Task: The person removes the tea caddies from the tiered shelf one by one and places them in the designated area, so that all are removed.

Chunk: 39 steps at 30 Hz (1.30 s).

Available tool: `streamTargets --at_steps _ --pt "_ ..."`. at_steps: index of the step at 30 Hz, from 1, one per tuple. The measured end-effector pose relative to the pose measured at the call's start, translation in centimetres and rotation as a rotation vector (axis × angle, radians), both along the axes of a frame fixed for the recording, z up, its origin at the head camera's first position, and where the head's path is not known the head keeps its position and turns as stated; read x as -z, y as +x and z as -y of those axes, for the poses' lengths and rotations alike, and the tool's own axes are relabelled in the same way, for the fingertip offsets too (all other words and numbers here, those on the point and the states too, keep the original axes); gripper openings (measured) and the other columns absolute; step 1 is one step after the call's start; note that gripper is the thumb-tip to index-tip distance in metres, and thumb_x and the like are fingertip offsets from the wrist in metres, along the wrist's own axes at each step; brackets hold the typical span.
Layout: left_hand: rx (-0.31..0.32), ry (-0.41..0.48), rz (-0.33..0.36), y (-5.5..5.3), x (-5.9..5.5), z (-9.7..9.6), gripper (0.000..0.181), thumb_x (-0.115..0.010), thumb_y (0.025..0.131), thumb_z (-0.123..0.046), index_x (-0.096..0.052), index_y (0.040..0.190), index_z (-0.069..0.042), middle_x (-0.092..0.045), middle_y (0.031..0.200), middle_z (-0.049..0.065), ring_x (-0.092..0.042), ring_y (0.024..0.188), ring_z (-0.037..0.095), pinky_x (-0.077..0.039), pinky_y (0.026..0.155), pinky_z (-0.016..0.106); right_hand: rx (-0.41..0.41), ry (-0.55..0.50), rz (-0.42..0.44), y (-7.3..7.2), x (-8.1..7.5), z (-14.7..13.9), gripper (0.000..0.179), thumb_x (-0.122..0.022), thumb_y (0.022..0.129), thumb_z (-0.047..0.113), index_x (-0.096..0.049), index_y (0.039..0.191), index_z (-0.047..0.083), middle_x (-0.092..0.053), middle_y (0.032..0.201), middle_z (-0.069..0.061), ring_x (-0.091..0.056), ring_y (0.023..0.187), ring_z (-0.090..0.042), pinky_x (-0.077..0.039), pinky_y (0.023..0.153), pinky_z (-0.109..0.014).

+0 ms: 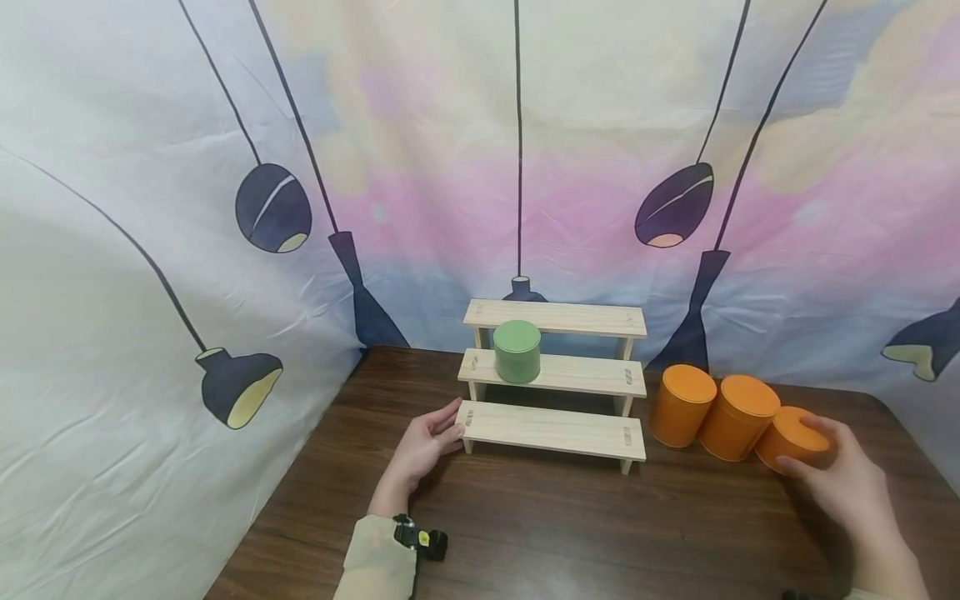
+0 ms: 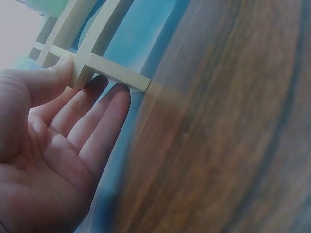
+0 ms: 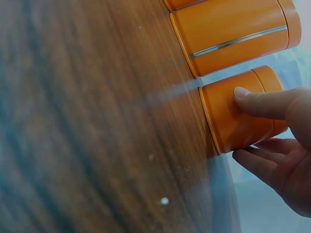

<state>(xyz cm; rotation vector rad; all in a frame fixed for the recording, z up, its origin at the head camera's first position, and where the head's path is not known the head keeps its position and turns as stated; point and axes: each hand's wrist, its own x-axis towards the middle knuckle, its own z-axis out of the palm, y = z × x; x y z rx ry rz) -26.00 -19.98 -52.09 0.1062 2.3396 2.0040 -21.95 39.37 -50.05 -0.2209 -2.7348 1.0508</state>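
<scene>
A wooden three-step display stand (image 1: 555, 427) stands at the back middle of the table. My left hand (image 1: 420, 454) holds the left end of its lowest step; in the left wrist view the thumb lies against the board (image 2: 97, 41) with the fingers beneath. A round green tin (image 1: 517, 354) sits upright on the middle step, left of centre. To the right of the stand, my right hand (image 1: 851, 483) grips a short orange tin (image 3: 238, 114) between thumb and fingers. That tin is upright on the table, beside two taller orange tins.
The taller orange tins, one at the left (image 1: 681, 407) and one in the middle (image 1: 738, 421), stand close together right of the stand. Behind the dark wooden table (image 1: 540, 533) hangs a cloth backdrop (image 1: 435, 125) printed with lamps. It also runs along the left side.
</scene>
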Motion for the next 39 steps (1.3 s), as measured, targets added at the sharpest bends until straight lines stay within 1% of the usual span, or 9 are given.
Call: streamTargets --at_steps 4,7,11,15,25,39 --pt "0.001 0.000 -0.003 -0.02 0.09 0.06 0.054 -0.065 0.107 -0.008 -0.051 0.158 -0.004 -0.057 0.153 0.023 -0.064 0.132 0.033 -0.059 0.101 0.045 -0.009 0.006 0.012 -0.04 -0.03 0.04 0.084 -0.073 0.104 0.033 -0.027 0.165 -0.002 -0.022 0.163 -0.042 -0.024 0.139 -0.073 -0.022 0.105 -0.088" --pt "0.003 -0.004 -0.007 0.00 0.10 0.06 0.054 -0.065 0.107 -0.008 -0.051 0.159 -0.004 -0.058 0.152 0.023 -0.064 0.132 0.033 -0.059 0.100 0.045 -0.017 0.022 0.008 -0.16 0.09 -0.02 0.083 -0.072 0.105 0.030 -0.025 0.167 0.001 -0.023 0.162 -0.044 -0.025 0.138 -0.074 -0.023 0.103 -0.088" --pt "0.003 -0.007 -0.008 -0.01 0.07 0.03 0.055 -0.066 0.107 -0.009 -0.050 0.159 -0.003 -0.058 0.152 0.023 -0.065 0.131 0.033 -0.059 0.100 0.045 -0.020 0.053 0.007 -0.31 0.28 -0.20 0.081 -0.069 0.105 0.022 -0.024 0.169 0.006 -0.027 0.157 -0.047 -0.029 0.133 -0.076 -0.026 0.100 -0.089" --pt "0.004 -0.008 -0.003 -0.02 0.08 0.03 0.055 -0.067 0.107 -0.009 -0.050 0.159 -0.004 -0.058 0.152 0.023 -0.065 0.131 0.032 -0.060 0.100 0.045 -0.031 0.079 0.012 -0.25 0.34 -0.27 0.080 -0.067 0.106 0.017 -0.021 0.170 0.006 -0.028 0.154 -0.050 -0.031 0.128 -0.077 -0.029 0.097 -0.089" --pt "0.008 -0.003 0.000 -0.11 0.19 0.12 0.055 -0.066 0.107 -0.008 -0.050 0.159 -0.004 -0.058 0.153 0.023 -0.065 0.131 0.033 -0.059 0.101 0.047 -0.032 0.093 0.009 -0.23 0.13 -0.06 0.079 -0.067 0.106 0.015 -0.021 0.169 0.006 -0.028 0.154 -0.050 -0.032 0.128 -0.077 -0.029 0.097 -0.089" --pt "0.009 -0.014 -0.010 -0.09 0.20 0.12 0.055 -0.066 0.107 -0.008 -0.050 0.159 -0.004 -0.057 0.153 0.022 -0.065 0.131 0.032 -0.059 0.101 0.047 -0.060 0.098 -0.006 -0.13 0.18 -0.28 0.077 -0.065 0.108 0.021 -0.022 0.169 0.006 -0.026 0.157 -0.048 -0.031 0.129 -0.077 -0.028 0.097 -0.089"
